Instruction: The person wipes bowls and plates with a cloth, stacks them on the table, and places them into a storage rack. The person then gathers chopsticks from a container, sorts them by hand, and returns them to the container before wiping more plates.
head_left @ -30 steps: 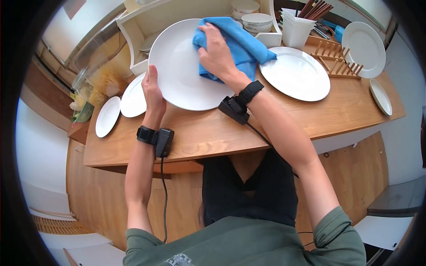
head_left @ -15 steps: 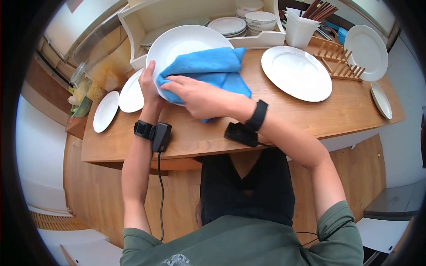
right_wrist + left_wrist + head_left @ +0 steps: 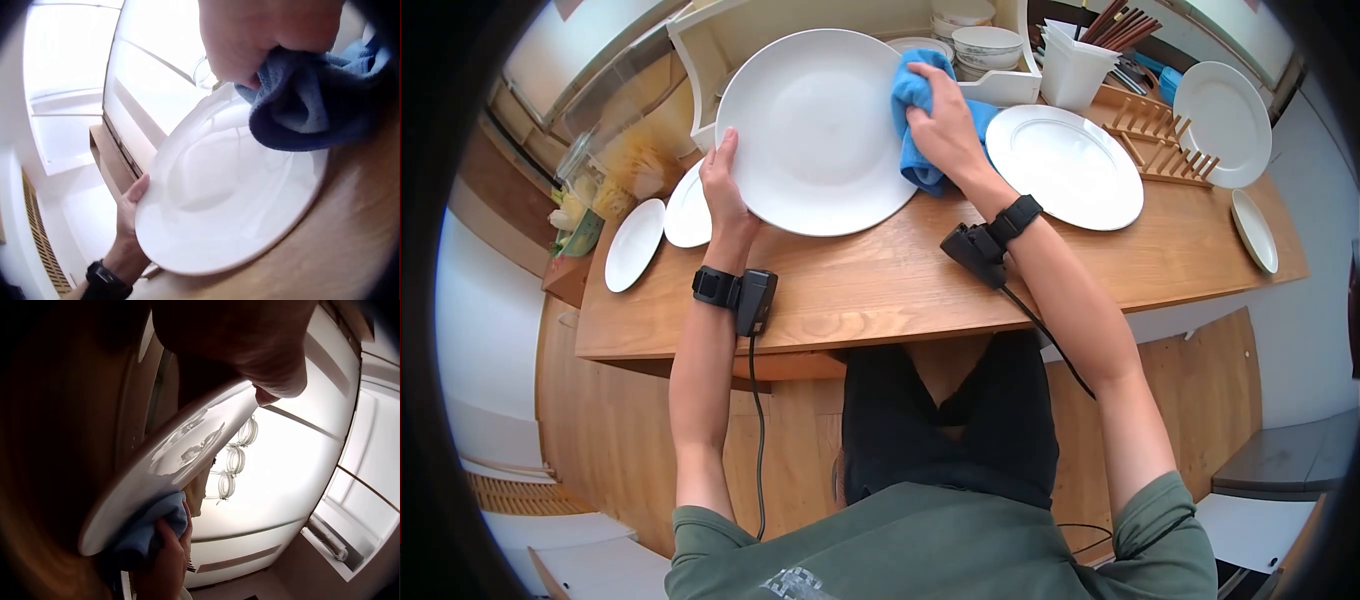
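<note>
A large white plate [image 3: 820, 135] is held up, tilted, over the wooden table. My left hand [image 3: 728, 195] grips its left rim, the thumb on the front face and the fingers hidden behind. At the plate's right rim, my right hand [image 3: 952, 130] holds a bunched blue cloth [image 3: 910, 125] against the edge. In the right wrist view the cloth [image 3: 300, 106] overlaps the plate's rim, and the plate's face [image 3: 212, 181] looks shiny. The left wrist view shows the cloth [image 3: 153, 525] pressed at the plate's far end.
Another large plate [image 3: 1068, 165] lies to the right, near a wooden dish rack [image 3: 1165, 140] and a plate [image 3: 1225, 125] standing upright. Two smaller plates lie left, one the oval-looking plate [image 3: 637, 245]. A white shelf [image 3: 1005, 88] with bowls [image 3: 988, 45] and a chopstick holder [image 3: 1075, 65] stand behind.
The right hand and cloth swept from the plate's top to its lower left, then across to the right rim. The plate tipped away and back to face me, the left hand still gripping it.
</note>
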`<state>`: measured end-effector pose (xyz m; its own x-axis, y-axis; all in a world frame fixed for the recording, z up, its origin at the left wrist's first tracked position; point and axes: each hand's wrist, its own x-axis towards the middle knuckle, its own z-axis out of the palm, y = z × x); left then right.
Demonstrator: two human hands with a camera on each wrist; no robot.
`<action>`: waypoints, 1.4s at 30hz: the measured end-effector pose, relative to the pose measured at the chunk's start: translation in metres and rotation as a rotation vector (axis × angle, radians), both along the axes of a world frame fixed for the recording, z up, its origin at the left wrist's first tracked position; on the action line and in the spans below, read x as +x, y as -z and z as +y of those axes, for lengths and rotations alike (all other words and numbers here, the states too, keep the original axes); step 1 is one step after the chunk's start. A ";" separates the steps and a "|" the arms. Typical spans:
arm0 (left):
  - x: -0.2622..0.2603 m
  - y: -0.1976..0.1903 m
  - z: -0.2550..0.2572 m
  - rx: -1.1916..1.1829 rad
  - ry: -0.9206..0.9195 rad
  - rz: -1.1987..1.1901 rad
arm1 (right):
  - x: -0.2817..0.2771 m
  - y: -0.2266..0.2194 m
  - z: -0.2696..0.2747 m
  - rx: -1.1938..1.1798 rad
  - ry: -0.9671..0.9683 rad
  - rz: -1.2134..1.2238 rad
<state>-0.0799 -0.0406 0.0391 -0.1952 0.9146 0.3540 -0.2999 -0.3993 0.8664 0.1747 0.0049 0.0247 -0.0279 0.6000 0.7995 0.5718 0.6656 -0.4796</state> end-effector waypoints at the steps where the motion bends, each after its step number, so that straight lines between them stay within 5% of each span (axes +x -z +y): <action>1: -0.001 0.000 0.000 0.001 0.000 0.001 | 0.004 -0.005 0.000 -0.126 -0.091 0.190; 4: -0.002 0.002 -0.001 0.022 -0.001 -0.032 | 0.008 -0.011 -0.003 -0.316 -0.244 0.511; 6: 0.000 -0.001 -0.002 0.019 0.001 -0.140 | 0.011 -0.018 -0.007 -0.469 -0.547 0.968; 14: 0.002 0.002 0.000 0.052 -0.061 -0.205 | 0.006 -0.023 -0.024 -0.733 -0.867 1.407; 26: 0.000 0.006 0.005 0.110 -0.020 -0.279 | -0.051 -0.006 -0.059 -0.995 -0.994 1.464; 37: 0.012 0.005 0.000 0.020 0.062 -0.180 | 0.011 -0.031 -0.030 -0.487 -0.865 1.356; 42: 0.012 0.004 -0.002 0.004 0.003 -0.130 | 0.028 -0.029 -0.007 -0.553 -0.854 1.258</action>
